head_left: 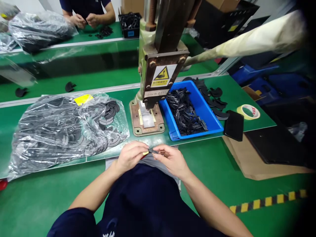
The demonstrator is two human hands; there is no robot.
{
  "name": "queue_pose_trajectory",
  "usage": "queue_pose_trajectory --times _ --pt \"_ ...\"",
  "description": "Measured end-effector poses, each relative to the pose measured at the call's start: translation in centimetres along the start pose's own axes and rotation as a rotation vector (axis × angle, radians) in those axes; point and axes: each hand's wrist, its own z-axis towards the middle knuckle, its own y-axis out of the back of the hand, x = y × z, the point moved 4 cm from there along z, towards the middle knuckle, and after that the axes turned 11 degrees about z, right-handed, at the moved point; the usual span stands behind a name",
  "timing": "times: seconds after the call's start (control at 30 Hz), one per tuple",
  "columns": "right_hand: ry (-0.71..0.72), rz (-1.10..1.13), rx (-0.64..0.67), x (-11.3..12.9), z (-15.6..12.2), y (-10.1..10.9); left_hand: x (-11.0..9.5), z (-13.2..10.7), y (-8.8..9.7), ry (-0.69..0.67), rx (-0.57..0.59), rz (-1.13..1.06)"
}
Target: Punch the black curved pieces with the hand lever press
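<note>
In front of my waist, just off the table's near edge, both hands meet at a small, thin black plastic part [153, 151]. The fingertips of my right hand [172, 160] pinch its right end. My left hand [132, 155] is closed at the other end, its fingers curled. Beside the left fingertips shows a small yellow and red object [145, 153]; most of it is hidden, so its kind is unclear. Straight ahead stands a hand press [158, 75], with a metal block [148, 120] on its base [138, 126].
A clear plastic bag [61, 131] of dark curved parts lies left. Right of the press are a blue bin [214, 126] of small black parts, loose curved pieces [216, 98], a phone-like black slab [234, 125] and a tape roll [249, 112]. A co-worker's hands [86, 20] work across.
</note>
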Motion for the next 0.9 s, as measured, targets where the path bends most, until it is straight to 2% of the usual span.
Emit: queue_pose_trajectory --times 0.33,0.53,0.6,0.73,0.9 --pt "-0.019 -0.011 -0.001 0.7 0.9 0.1 0.9 0.2 -0.1 0.038 0.027 -0.039" --pt "-0.043 0.002 0.013 1.8 2.1 0.3 1.5 1.7 0.4 0.084 0.034 -0.087" --pt "-0.024 -0.014 -0.027 2.4 2.4 0.8 2.9 2.7 0.9 0.16 0.0 0.001" --pt "0.014 -0.043 -0.056 3.9 2.4 2.3 6.9 5.0 1.4 0.291 -0.05 0.211" --pt "0.048 -0.066 -0.038 5.7 2.0 4.1 11.1 7.0 -0.4 0.284 0.037 0.36"
